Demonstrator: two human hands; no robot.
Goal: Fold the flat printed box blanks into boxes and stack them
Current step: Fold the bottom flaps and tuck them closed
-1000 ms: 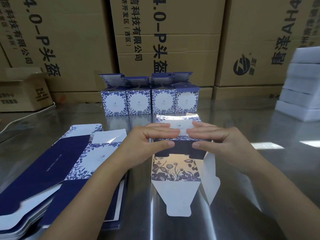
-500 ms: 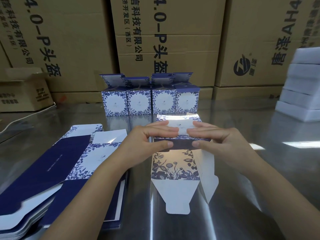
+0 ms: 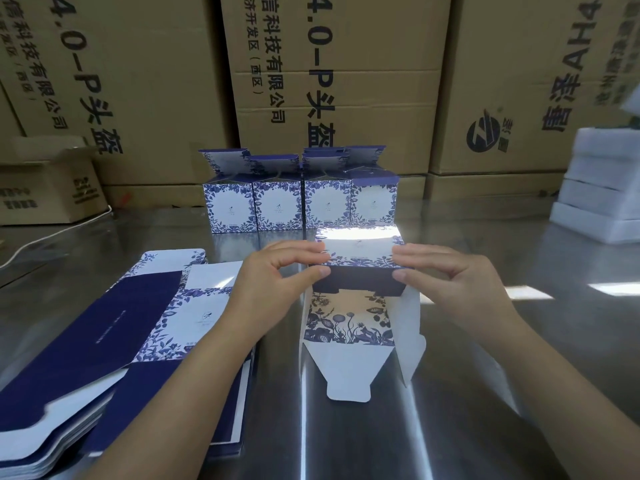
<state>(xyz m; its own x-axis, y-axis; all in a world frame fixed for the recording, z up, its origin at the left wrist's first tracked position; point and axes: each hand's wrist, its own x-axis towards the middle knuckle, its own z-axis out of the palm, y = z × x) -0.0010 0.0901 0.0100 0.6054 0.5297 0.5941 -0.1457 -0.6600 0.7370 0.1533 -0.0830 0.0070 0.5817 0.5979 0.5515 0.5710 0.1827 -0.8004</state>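
Observation:
A half-folded blue-and-white floral box (image 3: 360,252) lies on its side in the middle of the steel table (image 3: 467,393), open end toward me, with its white tuck flaps (image 3: 349,372) spread on the surface. My left hand (image 3: 277,278) pinches the box's near left corner, thumb below and fingers on top. At the near right corner my right hand (image 3: 453,275) pinches the box the same way. A pile of flat printed blanks (image 3: 104,334) lies to the left. Several folded boxes (image 3: 301,202) stand in a row behind, lids up.
Large brown cartons (image 3: 332,81) form a wall at the back of the table. A small open carton (image 3: 45,185) sits at the far left with a white cable beside it. White foam trays (image 3: 602,188) are stacked at the far right.
Both hands have slid apart from the middle of the box's top edge to its two near corners. The box's dark inner flap shows more.

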